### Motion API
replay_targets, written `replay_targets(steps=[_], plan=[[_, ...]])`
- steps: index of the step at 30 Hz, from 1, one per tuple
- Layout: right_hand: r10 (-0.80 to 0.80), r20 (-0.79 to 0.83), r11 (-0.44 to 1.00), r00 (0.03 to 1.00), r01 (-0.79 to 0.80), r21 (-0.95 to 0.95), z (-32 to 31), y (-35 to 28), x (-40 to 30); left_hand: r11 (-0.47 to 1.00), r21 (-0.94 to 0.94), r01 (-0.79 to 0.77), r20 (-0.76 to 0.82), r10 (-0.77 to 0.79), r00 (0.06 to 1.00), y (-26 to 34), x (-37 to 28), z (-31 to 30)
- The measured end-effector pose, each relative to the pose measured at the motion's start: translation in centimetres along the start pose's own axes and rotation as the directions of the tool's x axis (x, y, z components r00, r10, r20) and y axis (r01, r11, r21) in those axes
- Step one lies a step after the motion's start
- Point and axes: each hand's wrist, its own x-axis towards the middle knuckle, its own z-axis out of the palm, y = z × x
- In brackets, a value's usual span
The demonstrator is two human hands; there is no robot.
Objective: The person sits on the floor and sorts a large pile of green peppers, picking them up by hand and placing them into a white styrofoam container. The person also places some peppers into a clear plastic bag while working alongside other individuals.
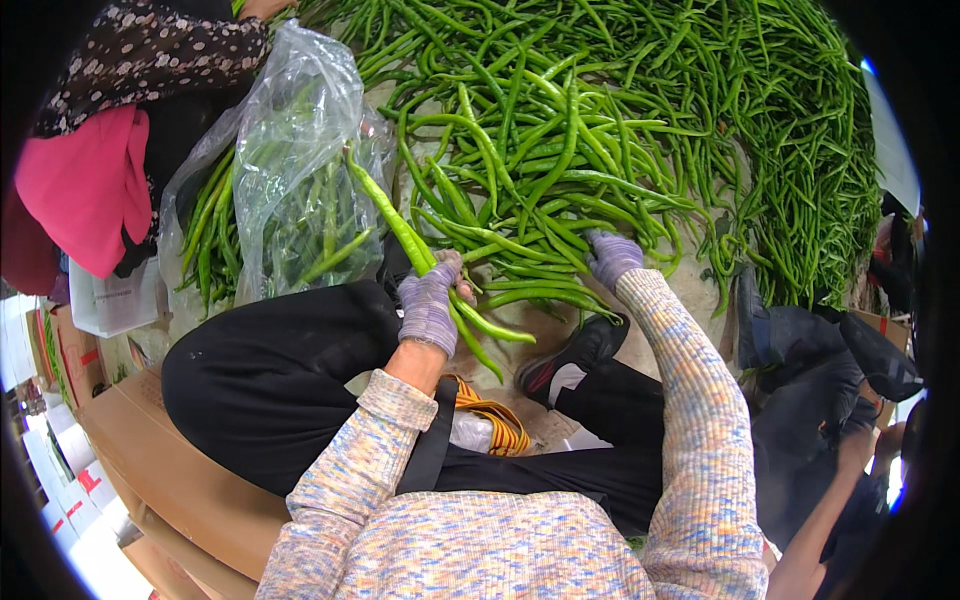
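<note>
My left hand (pixel 431 300), in a purple knit glove with bare fingertips showing, is closed around a few long green chili peppers (pixel 390 214) that stick out above and below the fist. My right hand (pixel 613 256), gloved alike, reaches into the near right edge of a loose heap of green chili peppers (pixel 525 165); its fingertips are partly hidden among them, so its grip cannot be told. Several peppers (pixel 547 292) lie between both hands. Left of the heap stands a clear plastic bag (pixel 300 150) with peppers inside.
A large pile of thinner green peppers (pixel 787 150) covers the floor behind and to the right. One person in a floral sleeve (pixel 172 52) sits at upper left, another in dark trousers (pixel 795 420) at right. Cardboard (pixel 172 465) lies at lower left; yellow-red straps (pixel 502 424) lie between my legs.
</note>
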Motion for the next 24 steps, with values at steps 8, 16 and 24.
replay_targets(steps=[8, 16, 24], plan=[[-0.014, 0.018, 0.951, 1.000, 0.007, 0.308, -5.2, 3.4, -6.9, 0.998, -0.008, 0.068, 0.144, -0.067, 0.987, 0.2, -0.9, 0.2], [-0.098, -0.301, 0.530, 0.948, 0.306, 0.791, -9.7, -6.2, -12.5, 0.991, 0.125, 0.051, 0.485, -0.106, 0.868, -1.4, -3.7, 2.1], [-0.133, -0.421, 0.622, 0.898, 0.406, 0.670, -2.8, -15.2, -9.2, 0.998, 0.005, 0.070, 0.157, -0.070, 0.985, -2.3, -1.9, -1.0]])
